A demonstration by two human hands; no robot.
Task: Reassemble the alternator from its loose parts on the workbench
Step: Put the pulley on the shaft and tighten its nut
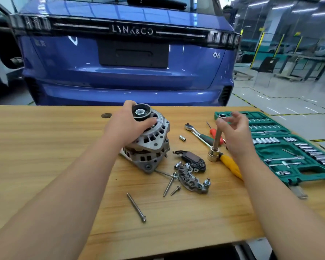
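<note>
The grey alternator point(150, 145) stands on the wooden workbench point(45, 147) with its black pulley point(141, 112) and nut facing up. My left hand point(129, 124) grips the pulley and the top of the housing. My right hand point(235, 130) pinches the top of an upright extension bar with a large socket point(214, 153) at its foot, resting on the bench right of the alternator. Loose parts lie in front: a black brush holder point(192, 159), a rectifier plate point(193, 180), a long bolt point(136, 207) and a few shorter bolts point(170, 182).
A green socket set case point(296, 147) lies open at the right. A ratchet point(197, 132), a red-handled screwdriver point(215, 133), a yellow-handled tool point(231, 164) and a small socket point(182, 138) lie nearby. A blue car point(128, 53) stands behind the bench.
</note>
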